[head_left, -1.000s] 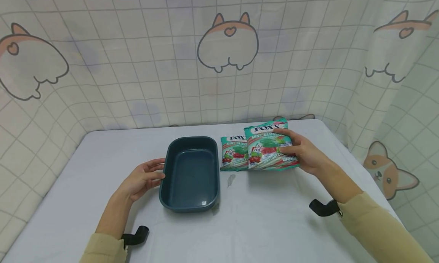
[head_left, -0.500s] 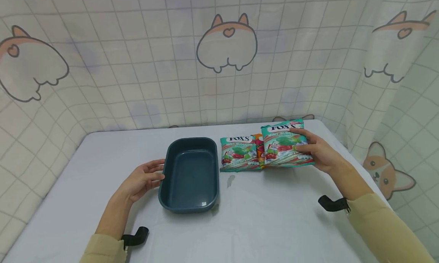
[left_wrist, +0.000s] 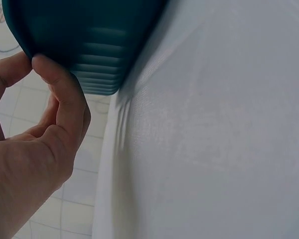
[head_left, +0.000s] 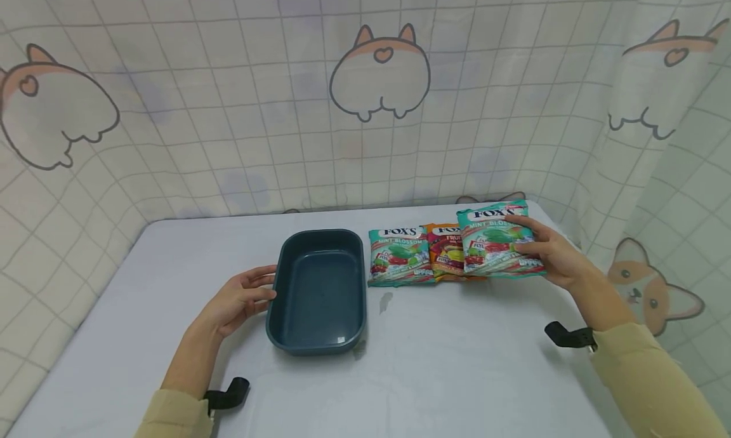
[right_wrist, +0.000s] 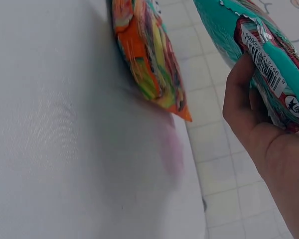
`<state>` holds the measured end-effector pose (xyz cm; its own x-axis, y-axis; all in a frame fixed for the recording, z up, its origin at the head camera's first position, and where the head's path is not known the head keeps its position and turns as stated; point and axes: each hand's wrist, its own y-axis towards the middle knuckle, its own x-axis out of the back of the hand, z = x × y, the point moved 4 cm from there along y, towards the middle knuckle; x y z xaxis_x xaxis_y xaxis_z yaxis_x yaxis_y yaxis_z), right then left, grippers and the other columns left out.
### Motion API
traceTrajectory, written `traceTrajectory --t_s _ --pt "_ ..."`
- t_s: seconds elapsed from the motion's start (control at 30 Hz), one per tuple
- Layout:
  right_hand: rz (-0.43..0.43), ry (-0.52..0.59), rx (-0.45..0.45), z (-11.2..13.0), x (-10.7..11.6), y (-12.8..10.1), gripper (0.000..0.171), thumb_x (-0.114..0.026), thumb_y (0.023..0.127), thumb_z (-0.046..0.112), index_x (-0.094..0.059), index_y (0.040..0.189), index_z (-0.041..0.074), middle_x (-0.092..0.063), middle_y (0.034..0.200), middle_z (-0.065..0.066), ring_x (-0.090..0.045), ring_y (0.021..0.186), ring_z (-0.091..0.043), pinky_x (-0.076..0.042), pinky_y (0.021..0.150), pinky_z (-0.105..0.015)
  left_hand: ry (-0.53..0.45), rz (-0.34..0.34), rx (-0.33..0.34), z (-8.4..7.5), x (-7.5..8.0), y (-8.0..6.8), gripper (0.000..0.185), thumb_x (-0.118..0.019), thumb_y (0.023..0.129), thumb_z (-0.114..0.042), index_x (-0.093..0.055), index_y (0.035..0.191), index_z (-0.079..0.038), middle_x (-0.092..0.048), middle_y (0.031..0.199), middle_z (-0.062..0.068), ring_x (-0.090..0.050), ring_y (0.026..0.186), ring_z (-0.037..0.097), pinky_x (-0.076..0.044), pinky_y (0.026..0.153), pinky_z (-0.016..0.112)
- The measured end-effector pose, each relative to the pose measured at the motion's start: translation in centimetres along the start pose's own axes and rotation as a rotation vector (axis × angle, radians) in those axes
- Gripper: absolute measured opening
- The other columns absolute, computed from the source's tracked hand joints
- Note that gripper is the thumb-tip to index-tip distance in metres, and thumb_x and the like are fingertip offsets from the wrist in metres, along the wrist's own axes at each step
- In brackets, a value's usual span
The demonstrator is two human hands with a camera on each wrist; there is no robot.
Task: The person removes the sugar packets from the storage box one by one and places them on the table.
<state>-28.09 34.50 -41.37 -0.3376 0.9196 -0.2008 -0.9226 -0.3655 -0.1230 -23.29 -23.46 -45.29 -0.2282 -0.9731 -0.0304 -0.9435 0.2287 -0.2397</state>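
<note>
My right hand (head_left: 551,251) grips a teal Fox's Mint Blossom candy bag (head_left: 495,240) (right_wrist: 261,50), lifted a little above the table at the back right. Partly under that bag's left edge lies an orange Fox's Fruits bag (head_left: 447,251) (right_wrist: 149,59). A second teal Mint Blossom bag (head_left: 400,255) lies flat beside the orange one. A dark blue rectangular plastic tub (head_left: 316,289) (left_wrist: 84,40) stands empty left of the bags. My left hand (head_left: 242,298) (left_wrist: 45,124) rests against the tub's left wall, fingertips touching it.
The table (head_left: 445,362) is covered with a white cloth. A checked curtain with cartoon animals (head_left: 379,70) closes off the back and both sides. Black wrist straps (head_left: 568,336) show on both arms. A small stain (head_left: 384,300) marks the cloth near the tub.
My right hand has carried the teal bag to the right, uncovering the orange bag beneath it. The left hand and the tub have stayed put.
</note>
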Motion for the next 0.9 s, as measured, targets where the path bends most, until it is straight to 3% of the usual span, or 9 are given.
traceTrajectory --t_s 0.2,0.43,0.7,0.9 --pt "0.006 0.002 0.022 -0.1 1.3 -0.2 0.057 -0.047 0.105 -0.004 -0.045 0.154 0.026 -0.045 0.137 -0.005 -0.067 0.104 -0.021 -0.059 0.085 -0.036 -0.009 -0.008 0.0 -0.1 -0.1 0.0 0.067 -0.063 0.095 0.003 -0.032 0.154 0.007 -0.057 0.128 0.014 -0.066 0.094 0.014 -0.057 0.084 0.028" --pt "-0.037 0.021 -0.016 -0.6 3.1 -0.3 0.059 -0.049 0.104 -0.004 -0.046 0.153 0.029 -0.04 0.136 -0.006 -0.067 0.104 -0.021 -0.06 0.084 -0.037 -0.012 -0.008 0.002 0.0 0.0 -0.1 0.067 -0.063 0.095 0.004 -0.032 0.154 0.007 -0.059 0.126 0.013 -0.066 0.092 0.014 -0.057 0.083 0.028" --pt "-0.006 0.076 0.002 -1.3 5.0 -0.4 0.058 -0.045 0.103 -0.009 -0.054 0.147 0.028 -0.06 0.126 0.0 -0.07 0.102 -0.023 -0.06 0.081 -0.038 -0.021 0.013 -0.013 0.0 -0.1 -0.1 0.067 -0.064 0.096 0.004 -0.031 0.155 0.007 -0.059 0.131 0.015 -0.067 0.097 0.014 -0.057 0.085 0.028" --pt "0.01 0.116 0.008 -1.7 6.5 -0.2 0.059 -0.041 0.103 -0.011 -0.054 0.147 0.027 -0.064 0.125 -0.001 -0.07 0.103 -0.024 -0.061 0.081 -0.039 -0.019 0.005 -0.012 0.0 0.0 -0.2 0.067 -0.064 0.095 0.004 -0.032 0.155 0.007 -0.059 0.13 0.014 -0.067 0.096 0.013 -0.057 0.085 0.028"
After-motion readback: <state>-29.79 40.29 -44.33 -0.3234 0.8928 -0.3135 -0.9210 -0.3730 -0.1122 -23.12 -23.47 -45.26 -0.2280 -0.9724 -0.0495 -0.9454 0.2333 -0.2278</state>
